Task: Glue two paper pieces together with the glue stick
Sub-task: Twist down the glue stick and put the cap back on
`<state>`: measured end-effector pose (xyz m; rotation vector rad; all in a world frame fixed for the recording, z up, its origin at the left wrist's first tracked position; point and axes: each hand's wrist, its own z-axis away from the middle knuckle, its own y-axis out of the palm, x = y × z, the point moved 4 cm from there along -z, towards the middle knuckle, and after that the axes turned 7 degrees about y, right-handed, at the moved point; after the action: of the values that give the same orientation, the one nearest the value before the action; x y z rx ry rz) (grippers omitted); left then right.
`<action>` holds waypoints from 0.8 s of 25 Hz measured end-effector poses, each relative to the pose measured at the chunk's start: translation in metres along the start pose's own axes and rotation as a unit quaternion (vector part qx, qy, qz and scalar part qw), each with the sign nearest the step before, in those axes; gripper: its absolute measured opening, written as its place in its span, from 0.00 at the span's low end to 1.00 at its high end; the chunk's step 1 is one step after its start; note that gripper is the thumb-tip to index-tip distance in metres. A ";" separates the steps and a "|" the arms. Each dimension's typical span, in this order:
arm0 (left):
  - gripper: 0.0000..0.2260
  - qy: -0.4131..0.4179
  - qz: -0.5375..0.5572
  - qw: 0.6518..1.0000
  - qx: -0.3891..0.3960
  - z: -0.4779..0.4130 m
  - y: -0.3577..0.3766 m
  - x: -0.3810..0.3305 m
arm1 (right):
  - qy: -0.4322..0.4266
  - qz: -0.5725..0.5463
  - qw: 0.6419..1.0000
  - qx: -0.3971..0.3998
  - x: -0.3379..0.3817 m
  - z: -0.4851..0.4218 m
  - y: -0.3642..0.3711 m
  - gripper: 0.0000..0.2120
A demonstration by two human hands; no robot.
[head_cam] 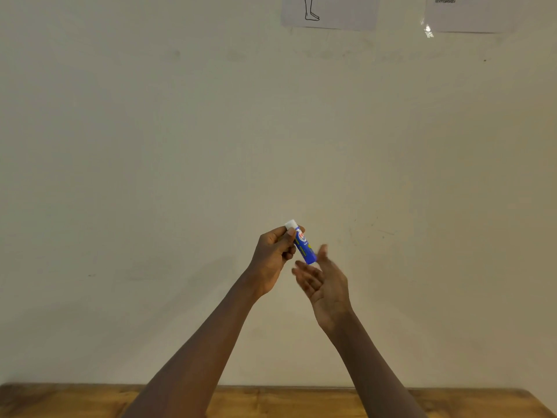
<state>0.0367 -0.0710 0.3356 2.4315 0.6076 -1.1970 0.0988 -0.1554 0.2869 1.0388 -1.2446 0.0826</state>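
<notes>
1. Leftmost, the left hand (pixel 272 260) is raised in front of a plain cream wall (pixel 150 146), its forearm reaching up from the lower edge of the view.
2. Its thumb and fingers are clenched around the upper part of the glue stick (pixel 302 243), near the white end, so this hand is grasping the stick.
3. The glue stick is a blue tube with a printed label; it is tilted, white end up and to the left, blue end down and to the right, held in the air well above the desk (pixel 75 402).
4. Just right of it, the right hand (pixel 324 282) is released: palm turned up and toward the left, fingers spread and slightly blurred, gripping nothing. Its thumb tip sits just beside the blue lower end of the stick; whether they touch cannot be told.
5. Below both arms, a strip of wooden desk runs along the bottom edge.
6. High on the wall, right of centre, hangs a sheet with a line drawing of a leg (pixel 330 10); further right hangs another sheet with dark print (pixel 470 13).
</notes>
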 end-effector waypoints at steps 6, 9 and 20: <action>0.10 0.010 -0.010 1.000 0.003 0.001 0.000 -0.005 | 0.079 -0.094 0.992 -0.004 -0.005 -0.001 -0.003 0.11; 0.10 0.002 -0.008 1.000 0.012 0.004 -0.002 -0.004 | 0.120 -0.056 0.991 0.021 -0.008 0.002 -0.004 0.19; 0.10 0.004 -0.009 1.000 -0.011 0.002 0.005 -0.010 | 0.023 -0.099 0.994 0.051 0.002 0.007 0.010 0.09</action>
<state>0.0323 -0.0780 0.3431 2.4197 0.6433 -1.1812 0.0889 -0.1554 0.2943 1.2371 -1.0997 0.0178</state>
